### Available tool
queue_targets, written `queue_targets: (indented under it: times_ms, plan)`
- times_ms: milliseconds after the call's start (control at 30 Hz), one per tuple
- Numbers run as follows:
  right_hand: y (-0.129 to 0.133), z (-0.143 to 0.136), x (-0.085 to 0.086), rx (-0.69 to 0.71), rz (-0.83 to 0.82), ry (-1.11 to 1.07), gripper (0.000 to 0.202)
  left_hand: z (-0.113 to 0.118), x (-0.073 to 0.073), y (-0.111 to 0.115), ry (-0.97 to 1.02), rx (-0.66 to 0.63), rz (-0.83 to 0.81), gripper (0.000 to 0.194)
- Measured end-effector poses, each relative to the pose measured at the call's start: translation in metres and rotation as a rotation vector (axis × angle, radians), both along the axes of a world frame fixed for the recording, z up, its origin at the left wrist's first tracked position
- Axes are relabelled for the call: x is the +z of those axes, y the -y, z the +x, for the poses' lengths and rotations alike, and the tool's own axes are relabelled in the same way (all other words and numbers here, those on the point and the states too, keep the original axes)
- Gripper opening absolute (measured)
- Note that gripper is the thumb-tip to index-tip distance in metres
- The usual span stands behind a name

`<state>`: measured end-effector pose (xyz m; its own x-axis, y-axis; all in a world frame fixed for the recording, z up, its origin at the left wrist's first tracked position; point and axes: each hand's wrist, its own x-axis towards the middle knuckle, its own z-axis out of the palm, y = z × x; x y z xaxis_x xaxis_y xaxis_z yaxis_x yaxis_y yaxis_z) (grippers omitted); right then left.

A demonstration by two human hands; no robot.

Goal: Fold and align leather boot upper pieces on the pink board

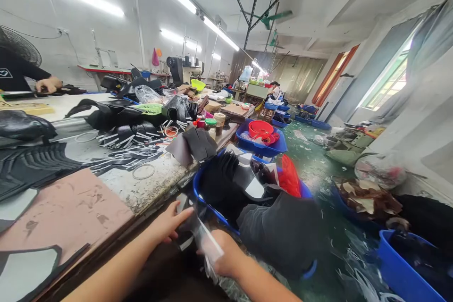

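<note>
Beside the workbench edge, my left hand (172, 222) has its thumb and forefinger apart, touching a dark piece (187, 222) with pale parts. My right hand (224, 252), blurred, is closed round a white strip (211, 240) that slants across its fingers. Both hands are low in the view, over my lap. To their right, dark grey sheets (279, 226) hang over a blue tub (215, 217) of black and white pieces. On the bench at the left lies a pink board (74, 207) with a white, dark-edged piece (30, 269) on it.
White-edged black strips (127, 151), a green basket (150, 109) and jars (211, 123) crowd the workbench (148, 181). Another blue tub (262, 151) holds red basins (260, 128). At the far left is a person's hand (49, 85). Scraps litter the green floor (311, 165).
</note>
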<state>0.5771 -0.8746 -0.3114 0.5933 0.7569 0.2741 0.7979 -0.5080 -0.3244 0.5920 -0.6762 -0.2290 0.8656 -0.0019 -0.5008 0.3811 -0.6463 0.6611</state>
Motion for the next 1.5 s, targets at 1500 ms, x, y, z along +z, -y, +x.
queue_targets:
  times_ms: [1500]
  plan:
    - [0.053, 0.18, 0.211, -0.256, -0.747, 0.179, 0.012, -0.038, -0.056, -0.01, 0.239, -0.454, 0.334, 0.019]
